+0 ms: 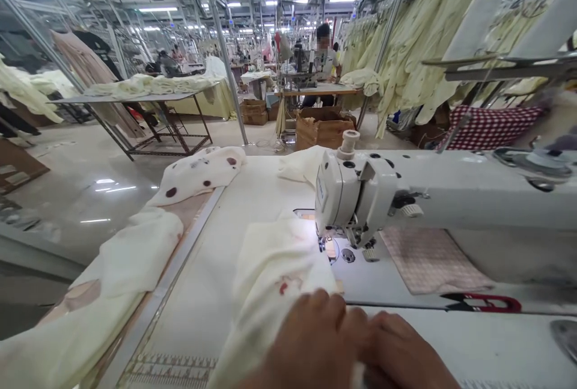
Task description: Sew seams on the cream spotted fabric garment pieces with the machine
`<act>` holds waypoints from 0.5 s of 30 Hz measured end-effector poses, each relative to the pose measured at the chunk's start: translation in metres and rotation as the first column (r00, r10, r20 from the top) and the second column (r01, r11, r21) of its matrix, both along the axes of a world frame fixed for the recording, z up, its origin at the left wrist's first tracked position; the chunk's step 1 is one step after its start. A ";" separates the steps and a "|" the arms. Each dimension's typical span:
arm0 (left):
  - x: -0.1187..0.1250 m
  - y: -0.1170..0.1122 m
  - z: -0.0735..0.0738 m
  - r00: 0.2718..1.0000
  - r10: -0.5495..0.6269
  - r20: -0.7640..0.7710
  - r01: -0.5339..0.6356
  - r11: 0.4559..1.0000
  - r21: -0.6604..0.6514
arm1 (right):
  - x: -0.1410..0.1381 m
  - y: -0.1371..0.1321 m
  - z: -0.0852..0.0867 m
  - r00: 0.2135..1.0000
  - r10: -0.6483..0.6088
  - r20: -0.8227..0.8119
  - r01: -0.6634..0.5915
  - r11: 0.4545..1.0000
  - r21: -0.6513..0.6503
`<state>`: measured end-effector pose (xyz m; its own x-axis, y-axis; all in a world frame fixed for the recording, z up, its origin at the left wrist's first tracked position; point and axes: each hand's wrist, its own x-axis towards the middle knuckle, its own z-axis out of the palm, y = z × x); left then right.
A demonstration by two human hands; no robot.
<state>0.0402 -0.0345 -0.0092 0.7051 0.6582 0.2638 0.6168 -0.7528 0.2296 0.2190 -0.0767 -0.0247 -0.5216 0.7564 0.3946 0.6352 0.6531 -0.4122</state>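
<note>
L hand (315, 338) & R hand (403, 353) are pressed together, fingers curled on cream cloth (274, 269); grip can't be told. Cloth's far end is fed under sewing machine (360, 196) needle ahead of hands; most length judged unsewn.

One head-worn camera is looking forward and down across the worktop (211, 293), sitting very near the left hand (311, 341) and right hand (401, 356) at the bottom edge. It is facing the sewing machine (360, 196) at close range, with the factory floor (90, 160) receding far behind and to the left.
</note>
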 end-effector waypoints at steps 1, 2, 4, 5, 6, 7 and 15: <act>0.002 -0.015 -0.004 1.000 0.011 0.014 -0.011 1.000 -0.003 | 0.000 0.001 0.002 1.000 0.003 -0.030 -0.004 0.999 -0.043; 0.003 -0.026 -0.007 0.999 0.032 0.040 -0.031 0.999 -0.031 | 0.000 0.002 0.003 0.998 0.005 -0.064 -0.011 0.996 -0.086; 0.001 -0.039 -0.011 0.983 0.117 0.138 -0.089 0.976 -0.200 | 0.002 0.004 0.007 0.993 0.012 -0.119 -0.030 0.987 -0.158; -0.002 -0.042 -0.012 0.965 0.169 0.200 -0.100 0.944 -0.313 | 0.003 0.005 0.008 0.992 0.027 -0.122 -0.051 0.979 -0.198; -0.006 -0.042 -0.011 0.943 0.219 0.252 -0.099 0.905 -0.414 | 0.004 0.005 0.009 0.993 0.035 -0.113 -0.061 0.969 -0.239; -0.009 -0.041 -0.010 0.922 0.253 0.294 -0.084 0.870 -0.486 | 0.005 0.006 0.010 0.995 0.041 -0.097 -0.066 0.960 -0.271; -0.015 -0.044 0.003 0.833 0.362 0.418 -0.043 0.796 -0.604 | -0.001 0.005 0.006 0.986 0.075 -0.148 -0.099 0.982 -0.161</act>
